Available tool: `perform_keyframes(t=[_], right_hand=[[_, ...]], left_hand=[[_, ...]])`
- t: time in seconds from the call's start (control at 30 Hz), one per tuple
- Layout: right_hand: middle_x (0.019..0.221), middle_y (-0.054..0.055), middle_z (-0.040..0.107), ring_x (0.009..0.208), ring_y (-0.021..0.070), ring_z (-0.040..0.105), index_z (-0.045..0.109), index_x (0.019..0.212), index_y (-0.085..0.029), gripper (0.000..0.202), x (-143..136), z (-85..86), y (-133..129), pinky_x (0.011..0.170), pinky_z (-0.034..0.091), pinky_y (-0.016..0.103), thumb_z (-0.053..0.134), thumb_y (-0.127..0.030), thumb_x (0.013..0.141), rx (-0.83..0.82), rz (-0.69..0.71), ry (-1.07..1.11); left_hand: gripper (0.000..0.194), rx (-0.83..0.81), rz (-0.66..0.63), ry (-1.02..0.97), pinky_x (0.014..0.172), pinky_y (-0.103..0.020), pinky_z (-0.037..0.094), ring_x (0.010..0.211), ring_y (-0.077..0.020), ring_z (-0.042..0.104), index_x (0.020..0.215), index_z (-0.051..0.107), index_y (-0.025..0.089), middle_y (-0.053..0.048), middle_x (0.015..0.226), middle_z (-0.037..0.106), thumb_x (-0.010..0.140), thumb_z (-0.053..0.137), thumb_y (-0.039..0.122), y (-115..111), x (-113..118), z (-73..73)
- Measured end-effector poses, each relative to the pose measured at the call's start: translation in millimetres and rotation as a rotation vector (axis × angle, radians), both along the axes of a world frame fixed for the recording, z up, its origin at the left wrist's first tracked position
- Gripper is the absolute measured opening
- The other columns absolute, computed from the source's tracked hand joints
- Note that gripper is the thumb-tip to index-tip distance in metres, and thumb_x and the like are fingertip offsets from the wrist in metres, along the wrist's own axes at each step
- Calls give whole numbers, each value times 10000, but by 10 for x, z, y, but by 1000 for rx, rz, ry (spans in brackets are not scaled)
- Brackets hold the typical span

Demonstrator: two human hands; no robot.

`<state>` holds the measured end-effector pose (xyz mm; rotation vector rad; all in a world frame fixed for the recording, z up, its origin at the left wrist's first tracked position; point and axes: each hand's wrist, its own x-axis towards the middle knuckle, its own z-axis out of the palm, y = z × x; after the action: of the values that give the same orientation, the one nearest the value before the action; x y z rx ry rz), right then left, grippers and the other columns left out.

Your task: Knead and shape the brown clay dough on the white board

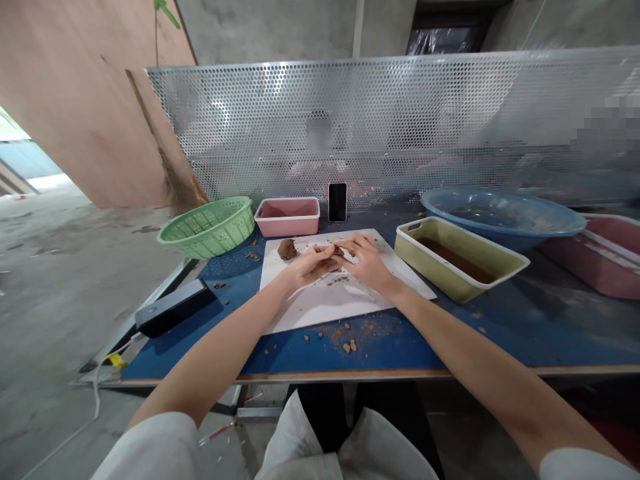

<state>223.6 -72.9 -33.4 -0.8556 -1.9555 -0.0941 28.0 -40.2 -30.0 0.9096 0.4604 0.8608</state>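
While we lean over the blue-topped bench (pixel 450 333), the biggest thing on it is the wide blue plastic basin (pixel 500 210) at the back right, with the pale yellow rectangular tub (pixel 457 263) of brown liquid just in front of it and a pink tray (pixel 600 263) further right. At the back left sit the green slotted plastic basket (pixel 207 227) and the small pink rectangular tub (pixel 287 217), with a black phone (pixel 337 201) propped upright beside it. A dark flat box (pixel 170 308) lies near the left edge. In the middle lies the white flat board (pixel 325 300), where our left hand (pixel 313 263) and right hand (pixel 367 263) meet, fingers curled together and pinching a small brown clay piece (pixel 330 251) between them. One rounded brown clay lump (pixel 287 249) already rests on the board's far left corner, so we judge the shaping barely begun. Brown crumbs (pixel 350 345) scatter the bench edge.
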Motion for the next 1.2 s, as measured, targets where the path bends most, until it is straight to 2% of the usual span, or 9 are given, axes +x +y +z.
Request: perform_keyframes(t=[0.1, 0.23, 0.37, 0.47, 0.57, 0.73, 0.97, 1.07, 1.2], right_hand=[[966, 63, 707, 948, 277, 657, 778, 1229, -310, 305, -1, 2, 3, 995, 473, 497, 617, -526, 1085, -13, 4, -8], [929, 59, 705, 904, 275, 654, 793, 1220, -315, 292, -7, -7, 19, 956, 475, 499, 622, -509, 1084, 22, 34, 33], [944, 57, 721, 912, 276, 658, 793, 1226, -335, 286, -14, -15, 28, 945, 479, 500, 615, -511, 1088, 25, 17, 66], [943, 50, 720, 888, 259, 648, 786, 1232, -329, 294, -9, -24, 33, 949, 482, 486, 616, -520, 1087, 17, -23, 77], [945, 47, 709, 837, 234, 626, 783, 1240, -304, 307, 9, -41, 49, 931, 483, 462, 631, -519, 1082, 34, -35, 89], [921, 34, 700, 791, 213, 624, 788, 1200, -284, 303, 16, -70, 86, 912, 469, 456, 644, -520, 1077, 92, -42, 125], [930, 34, 718, 837, 232, 661, 773, 1237, -309, 270, -1, -68, 69, 918, 472, 474, 641, -491, 1086, 96, -44, 73], [974, 42, 732, 898, 247, 681, 755, 1272, -301, 255, 2, -58, 50, 923, 468, 478, 660, -444, 1084, 116, -16, 41], [1014, 61, 733, 965, 266, 694, 746, 1291, -286, 256, 5, -40, 24, 944, 463, 491, 650, -413, 1092, 107, -15, -15]], left_hand=[[392, 15, 1, 10, 899, -338, 588, 797, -163, 710, 783, 771, 100, -43, 775, 711, 652, 1055, 335, 10, -4, -6], [319, 31, 33, 40, 831, -326, 574, 774, -168, 697, 775, 770, 108, -50, 771, 712, 741, 1007, 319, -3, 15, 22], [259, -2, 57, 6, 914, -336, 570, 816, -161, 695, 791, 768, 111, -53, 808, 724, 807, 963, 281, -43, 63, 60], [275, -37, 39, -40, 954, -350, 567, 849, -162, 698, 843, 778, 127, -45, 853, 728, 829, 949, 342, -69, 73, 78], [310, -27, -1, -62, 949, -350, 554, 880, -171, 700, 900, 793, 135, -56, 922, 746, 820, 954, 388, -72, 52, 79], [287, -24, -26, -59, 948, -347, 534, 933, -179, 711, 916, 810, 140, -75, 983, 767, 782, 985, 323, -48, 24, 53], [296, 1, -30, -59, 1002, -358, 548, 936, -178, 731, 891, 809, 124, -77, 971, 776, 760, 1001, 306, -55, 37, 41], [274, 3, -27, -52, 1011, -357, 553, 882, -163, 730, 859, 794, 116, -56, 879, 755, 767, 995, 277, -36, 27, 20], [339, 8, -40, -29, 989, -351, 574, 832, -158, 729, 798, 776, 103, -41, 806, 731, 686, 1040, 285, 31, 2, -27]])
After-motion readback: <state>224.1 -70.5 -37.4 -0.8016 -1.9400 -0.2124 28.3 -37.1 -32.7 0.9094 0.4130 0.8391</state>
